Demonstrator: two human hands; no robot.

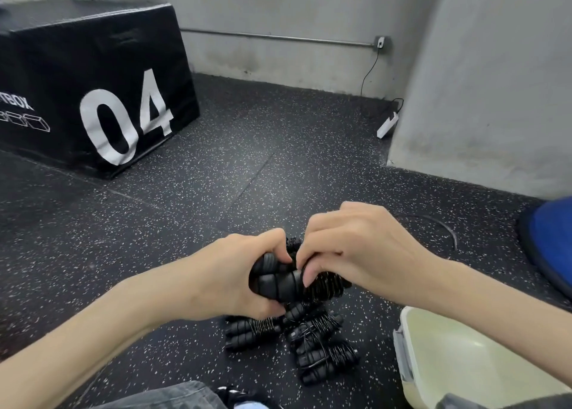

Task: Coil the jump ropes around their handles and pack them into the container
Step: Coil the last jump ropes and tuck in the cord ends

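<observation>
A pair of black ribbed jump rope handles point(278, 280) is held side by side above the floor, between both hands, with thin wire rope wound around the right-hand part. The long axis of the handles runs roughly left to right across the view, slightly downward to the right; the butt ends point left into the left palm, and the coiled end points right. The left hand point(229, 272) is curled firmly around the butt ends. The right hand point(356, 247) is closed over the coil, its fingertips point(308, 280) pinching at the windings, apparently to tuck in the rope's tail.

The main risk is judged to be the springy wire unwinding: if the pinch is eased before the tail is secured, the coil could loosen and the turns would have to be redone. The two handles could also slide apart if the left grip slackens.

Directly below, several finished bundles point(309, 343) are lying on the speckled floor point(216, 191), touching one another. The pale container point(464, 362) is standing just to their right, and no rope can be seen inside it, so packing is judged not yet begun. A loose loop of rope point(445, 226) is lying farther right on the floor. A black box marked 04 point(93, 77) is well apart at the far left
</observation>
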